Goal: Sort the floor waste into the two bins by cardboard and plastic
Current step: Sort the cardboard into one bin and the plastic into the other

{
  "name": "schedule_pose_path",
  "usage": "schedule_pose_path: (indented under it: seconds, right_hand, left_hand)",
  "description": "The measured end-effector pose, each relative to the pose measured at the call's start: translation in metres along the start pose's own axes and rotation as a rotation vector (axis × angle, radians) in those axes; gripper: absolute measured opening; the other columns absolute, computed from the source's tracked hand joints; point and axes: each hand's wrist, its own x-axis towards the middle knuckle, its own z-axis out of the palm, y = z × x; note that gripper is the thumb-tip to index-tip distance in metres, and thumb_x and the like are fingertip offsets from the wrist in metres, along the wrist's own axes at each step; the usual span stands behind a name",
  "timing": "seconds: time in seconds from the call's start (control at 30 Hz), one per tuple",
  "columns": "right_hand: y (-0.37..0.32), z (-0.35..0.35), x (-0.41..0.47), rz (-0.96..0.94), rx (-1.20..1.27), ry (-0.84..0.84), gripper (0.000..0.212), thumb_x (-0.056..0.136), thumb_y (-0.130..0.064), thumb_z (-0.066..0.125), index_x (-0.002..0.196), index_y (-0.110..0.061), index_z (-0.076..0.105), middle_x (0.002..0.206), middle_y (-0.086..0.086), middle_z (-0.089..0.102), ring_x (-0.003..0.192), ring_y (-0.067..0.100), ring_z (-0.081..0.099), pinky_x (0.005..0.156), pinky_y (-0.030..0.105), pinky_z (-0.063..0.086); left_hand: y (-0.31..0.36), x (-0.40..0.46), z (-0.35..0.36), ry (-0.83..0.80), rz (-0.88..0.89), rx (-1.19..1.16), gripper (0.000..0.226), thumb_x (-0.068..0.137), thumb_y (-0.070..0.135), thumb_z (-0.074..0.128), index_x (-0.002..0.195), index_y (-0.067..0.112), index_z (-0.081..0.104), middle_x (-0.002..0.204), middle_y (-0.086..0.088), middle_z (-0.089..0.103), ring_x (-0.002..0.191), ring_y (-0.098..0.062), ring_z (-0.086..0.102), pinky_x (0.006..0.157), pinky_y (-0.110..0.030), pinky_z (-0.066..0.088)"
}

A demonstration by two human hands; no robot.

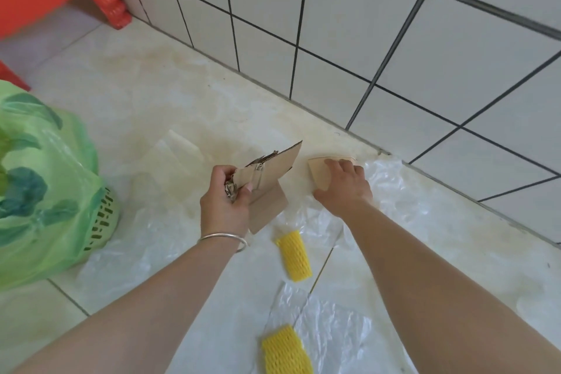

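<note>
The left grip point(226, 200) is clamped on torn cardboard pieces point(267, 179); the right grip point(344, 188) presses spread fingers on a cardboard scrap point(318, 171) on the floor point(136, 94), at three o'clock of them.

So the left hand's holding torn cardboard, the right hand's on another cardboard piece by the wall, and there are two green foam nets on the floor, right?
Not quite: the foam nets are yellow, as the head view shows. The left hand does hold torn cardboard, and the right hand rests on another cardboard piece by the wall.
</note>
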Motion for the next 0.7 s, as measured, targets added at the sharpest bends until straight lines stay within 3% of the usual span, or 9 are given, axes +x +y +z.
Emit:
schedule_pose_path:
  seconds: [0.2, 0.27, 0.37, 0.47, 0.53, 0.6, 0.7]
  right_hand:
    - [-0.009, 0.014, 0.002, 0.039, -0.031, 0.028, 0.060, 0.083, -0.051, 0.057, 0.134, -0.026, 0.040, 0.142, 0.001, 0.031, 0.137, 0.028, 0.019, 0.098, 0.041, 0.039]
    - [-0.008, 0.017, -0.002, 0.054, -0.042, 0.058, 0.052, 0.083, -0.048, 0.059, 0.126, -0.023, 0.046, 0.136, 0.002, 0.034, 0.131, 0.028, 0.025, 0.094, 0.039, 0.041]
    - [-0.005, 0.025, -0.012, 0.041, -0.039, 0.112, 0.040, 0.083, -0.039, 0.057, 0.117, -0.018, 0.051, 0.129, 0.003, 0.037, 0.126, 0.028, 0.029, 0.091, 0.036, 0.043]
    - [0.002, 0.032, -0.028, -0.017, 0.002, 0.156, 0.047, 0.082, -0.030, 0.055, 0.125, -0.016, 0.042, 0.128, 0.004, 0.037, 0.122, 0.028, 0.033, 0.090, 0.033, 0.045]
    - [0.008, 0.033, -0.036, -0.032, 0.060, 0.172, 0.049, 0.084, -0.021, 0.052, 0.130, -0.014, 0.039, 0.129, 0.005, 0.037, 0.118, 0.028, 0.038, 0.089, 0.032, 0.045]
    - [0.015, 0.031, -0.042, 0.010, 0.177, 0.203, 0.043, 0.088, -0.015, 0.047, 0.131, -0.013, 0.044, 0.129, 0.006, 0.040, 0.110, 0.027, 0.046, 0.085, 0.033, 0.045]
    - [0.017, 0.017, -0.053, 0.118, 0.536, 0.325, 0.027, 0.093, -0.010, 0.041, 0.112, -0.007, 0.060, 0.105, 0.007, 0.055, 0.084, 0.025, 0.051, 0.068, 0.030, 0.038]
  left_hand:
    - [-0.006, -0.004, 0.004, -0.044, -0.030, 0.030, 0.025, 0.085, 0.005, 0.062, 0.095, 0.021, 0.047, 0.076, 0.013, 0.056, 0.069, 0.004, 0.053, 0.055, 0.002, 0.037]
    - [-0.006, -0.005, 0.005, -0.053, -0.036, 0.038, 0.024, 0.085, 0.006, 0.062, 0.095, 0.022, 0.047, 0.077, 0.010, 0.057, 0.069, 0.003, 0.054, 0.054, -0.001, 0.037]
    - [-0.006, -0.008, 0.006, -0.059, -0.060, 0.037, 0.024, 0.086, 0.007, 0.062, 0.096, 0.022, 0.046, 0.083, 0.002, 0.060, 0.072, -0.012, 0.057, 0.059, -0.013, 0.037]
    - [-0.008, -0.013, 0.004, -0.049, -0.072, 0.056, 0.023, 0.086, 0.007, 0.062, 0.095, 0.020, 0.046, 0.083, 0.000, 0.060, 0.069, -0.014, 0.057, 0.054, -0.012, 0.037]
    - [-0.011, -0.017, 0.001, -0.047, -0.084, 0.061, 0.022, 0.086, 0.007, 0.062, 0.095, 0.020, 0.046, 0.083, 0.000, 0.061, 0.067, -0.007, 0.056, 0.051, -0.004, 0.038]
    - [-0.011, -0.021, -0.002, -0.049, -0.110, 0.054, 0.022, 0.086, 0.008, 0.062, 0.094, 0.020, 0.046, 0.085, -0.001, 0.061, 0.069, -0.012, 0.056, 0.051, -0.010, 0.037]
    - [-0.007, -0.025, -0.010, -0.026, -0.135, 0.001, 0.022, 0.085, 0.007, 0.062, 0.095, 0.019, 0.046, 0.088, -0.003, 0.062, 0.077, -0.020, 0.056, 0.058, -0.013, 0.034]
